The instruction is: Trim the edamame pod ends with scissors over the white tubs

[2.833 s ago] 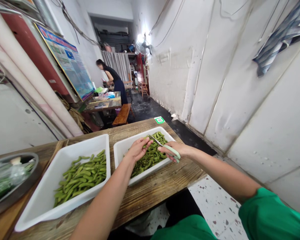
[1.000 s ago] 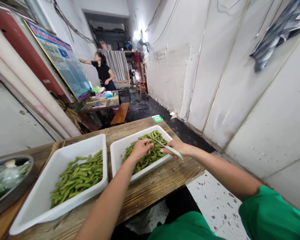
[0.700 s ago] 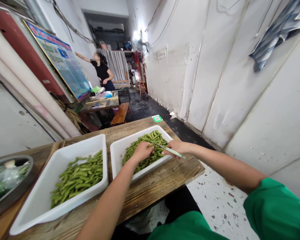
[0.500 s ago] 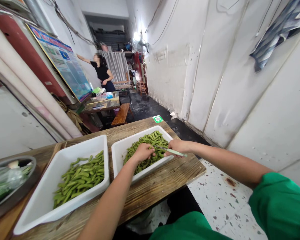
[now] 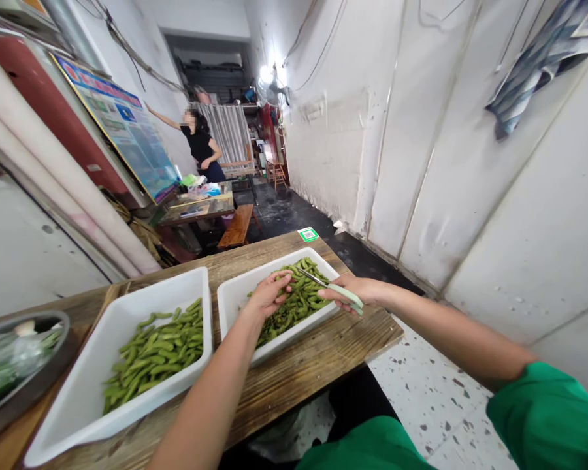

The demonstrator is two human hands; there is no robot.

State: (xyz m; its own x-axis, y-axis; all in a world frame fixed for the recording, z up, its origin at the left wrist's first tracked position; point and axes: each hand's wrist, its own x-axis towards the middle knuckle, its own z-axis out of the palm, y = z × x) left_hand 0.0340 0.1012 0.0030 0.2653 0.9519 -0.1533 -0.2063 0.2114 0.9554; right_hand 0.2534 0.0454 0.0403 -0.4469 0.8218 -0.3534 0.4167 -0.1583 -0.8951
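In the head view, my right hand [image 5: 350, 290] is closed round the pale green handles of a pair of scissors [image 5: 347, 297]. Their metal blades point left and away, over the green soybean pods [image 5: 298, 303] in the right white tray [image 5: 229, 297]. Close to the blade tips, my left hand [image 5: 269, 294] has its fingers curled above the same pods. What lies between those fingers cannot be made out. Beside it on the left stands a second white tray [image 5: 91, 349] with a heap of whole pods [image 5: 159, 349].
Both trays rest on a wooden table [image 5: 294, 388]. A dark round basin [image 5: 61, 359] with bagged greens is at far left. A green code card [image 5: 308, 234] lies at the far corner. Beyond are a bench [image 5: 238, 225], another table and a person [image 5: 200, 143] reaching toward a wall poster.
My left hand has shifted slightly left and away from the scissors, its fingers looser. The scissors have turned, their blades now angled more away from me. Both trays look the same.
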